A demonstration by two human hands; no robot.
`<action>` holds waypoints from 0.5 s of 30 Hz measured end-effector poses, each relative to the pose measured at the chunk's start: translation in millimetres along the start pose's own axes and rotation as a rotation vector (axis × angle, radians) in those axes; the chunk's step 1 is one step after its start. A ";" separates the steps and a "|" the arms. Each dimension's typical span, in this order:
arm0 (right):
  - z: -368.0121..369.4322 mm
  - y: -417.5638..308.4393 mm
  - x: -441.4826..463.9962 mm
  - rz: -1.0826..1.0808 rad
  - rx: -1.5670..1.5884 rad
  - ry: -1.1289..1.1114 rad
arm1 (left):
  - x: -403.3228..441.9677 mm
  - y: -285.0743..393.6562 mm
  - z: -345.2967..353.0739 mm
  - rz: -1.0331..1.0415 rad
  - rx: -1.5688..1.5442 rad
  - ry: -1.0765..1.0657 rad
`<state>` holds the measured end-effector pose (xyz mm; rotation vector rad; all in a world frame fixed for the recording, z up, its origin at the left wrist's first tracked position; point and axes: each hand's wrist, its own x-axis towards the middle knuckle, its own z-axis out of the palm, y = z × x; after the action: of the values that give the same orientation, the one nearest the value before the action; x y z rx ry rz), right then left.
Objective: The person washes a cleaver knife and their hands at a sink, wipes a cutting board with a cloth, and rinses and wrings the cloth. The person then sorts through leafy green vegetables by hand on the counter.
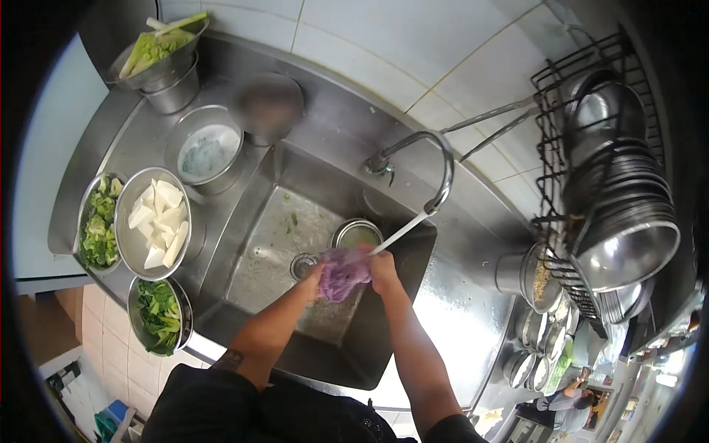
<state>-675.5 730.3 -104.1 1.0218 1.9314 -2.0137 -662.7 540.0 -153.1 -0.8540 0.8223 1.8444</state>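
Note:
Over the sink (255, 214), both of my hands grip a crumpled purple bundle (344, 275). It looks thin and partly see-through, like a net or a plastic bag; its exact kind is unclear. My left hand (313, 283) closes on its left side, and my right hand (382, 272) holds its upper right edge. A stream of water from the curved faucet (445, 166) runs down to the bundle beside my right hand. Just behind the bundle, a round metal bowl (357, 230) sits in the sink, partly hidden. The drain (303, 266) shows left of my left hand.
On the left counter stand a bowl of white chunks (156, 221), bowls of green vegetables (100, 221) (157, 314), and a pot of cloudy liquid (210, 151). At right, a wire rack (550, 173) holds stacked metal bowls (624, 236). Another person (569, 406) is in the background.

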 end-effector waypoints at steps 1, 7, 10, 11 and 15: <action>2.5 -10.0 -10.6 0.012 0.006 -0.073 | -5.1 7.3 -4.8 0.011 0.054 0.074; 4.8 -0.8 -6.4 0.310 0.626 0.010 | 53.3 84.2 56.7 1.011 0.469 0.275; -0.3 -9.5 -14.7 0.285 0.606 -0.035 | -20.1 137.9 150.8 0.686 0.496 0.003; -1.3 -14.9 -15.2 0.289 0.654 -0.057 | -20.8 145.3 164.3 0.706 0.493 -0.011; -0.9 -17.6 -52.4 0.209 0.658 0.060 | 28.7 178.2 217.0 0.210 0.310 -0.088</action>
<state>-645.7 716.4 -59.7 1.3527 1.1143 -2.5605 -881.9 665.9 -27.7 -0.5025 1.1409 1.8543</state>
